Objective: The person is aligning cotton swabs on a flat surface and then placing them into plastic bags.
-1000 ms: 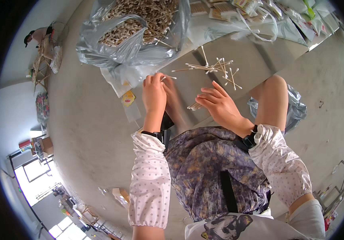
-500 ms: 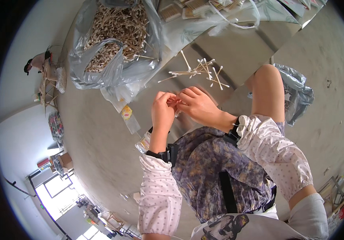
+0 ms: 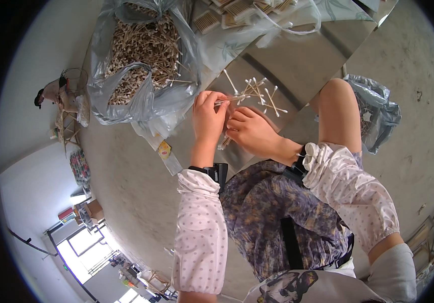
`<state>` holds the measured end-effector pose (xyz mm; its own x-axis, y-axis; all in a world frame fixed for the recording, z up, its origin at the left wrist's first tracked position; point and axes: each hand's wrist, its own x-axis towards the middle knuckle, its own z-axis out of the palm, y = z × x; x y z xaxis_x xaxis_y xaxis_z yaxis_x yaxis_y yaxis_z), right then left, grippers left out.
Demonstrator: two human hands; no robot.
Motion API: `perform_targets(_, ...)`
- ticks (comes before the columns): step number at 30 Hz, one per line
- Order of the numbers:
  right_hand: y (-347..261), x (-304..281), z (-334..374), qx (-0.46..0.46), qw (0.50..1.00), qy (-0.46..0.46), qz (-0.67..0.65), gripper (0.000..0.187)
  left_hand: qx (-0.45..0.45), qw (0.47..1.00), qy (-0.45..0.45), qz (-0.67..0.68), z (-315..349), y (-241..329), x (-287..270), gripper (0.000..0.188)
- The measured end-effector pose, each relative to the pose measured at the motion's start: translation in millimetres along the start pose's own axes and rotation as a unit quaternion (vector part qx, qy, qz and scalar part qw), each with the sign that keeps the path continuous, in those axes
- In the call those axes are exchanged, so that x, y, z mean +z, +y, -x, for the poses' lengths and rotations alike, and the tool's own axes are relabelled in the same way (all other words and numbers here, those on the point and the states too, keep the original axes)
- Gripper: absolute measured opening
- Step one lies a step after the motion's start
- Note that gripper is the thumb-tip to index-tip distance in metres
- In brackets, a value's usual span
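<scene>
Loose cotton swabs (image 3: 252,91) with white tips lie crisscrossed on the brown tabletop (image 3: 298,58) in front of me. My left hand (image 3: 208,116) is at the near side of this pile, its thumb and fingers pinched on thin swab sticks (image 3: 231,98). Just to its right and nearer my lap, my right hand (image 3: 255,135) is closed round a small bundle of cotton swabs (image 3: 224,143), whose ends poke out below the fingers. The rest of that bundle is hidden by the hand.
At the far left stands a grey plastic bag (image 3: 99,83) full of loose swabs (image 3: 143,58). Flat packs of swabs (image 3: 237,11) lie at the back beside a white plastic strap (image 3: 305,31). Another grey bag (image 3: 386,116) is on the floor beyond my right knee (image 3: 339,96).
My hands were together and have come apart. The left moved forward to the loose swabs, while the right stayed nearly in place and its bundle shows more. The view has shifted slightly.
</scene>
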<state>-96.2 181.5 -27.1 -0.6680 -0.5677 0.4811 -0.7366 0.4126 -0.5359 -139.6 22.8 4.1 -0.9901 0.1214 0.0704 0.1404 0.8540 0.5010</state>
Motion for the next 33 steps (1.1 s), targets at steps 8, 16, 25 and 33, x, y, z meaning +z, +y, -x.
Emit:
perform_targets(8, 8.6, -9.1, -4.3, 0.034, 0.998, 0.055, 0.021, 0.025, -0.030, 0.999, -0.006, -0.008, 46.5, -3.5, -9.4, 0.012)
perform_targets(16, 8.7, 1.9, -2.8, 0.022, 0.999, 0.027, 0.017, 0.021, -0.064, 0.997, 0.053, -0.006, 95.7, -20.4, -33.8, 0.022)
perform_targets(25, 8.7, 4.3, -1.9, 0.026, 0.999, 0.029, -0.001, 0.014, -0.123, 0.987, 0.026, -0.095, 100.2, -36.5, -35.7, 0.009)
perform_targets(33, 0.6, 11.6, -0.9, 0.000, 1.000, 0.000, -0.029, 0.017, -0.130, 0.991, -0.003, -0.008, 79.6, -18.6, -25.3, 0.008)
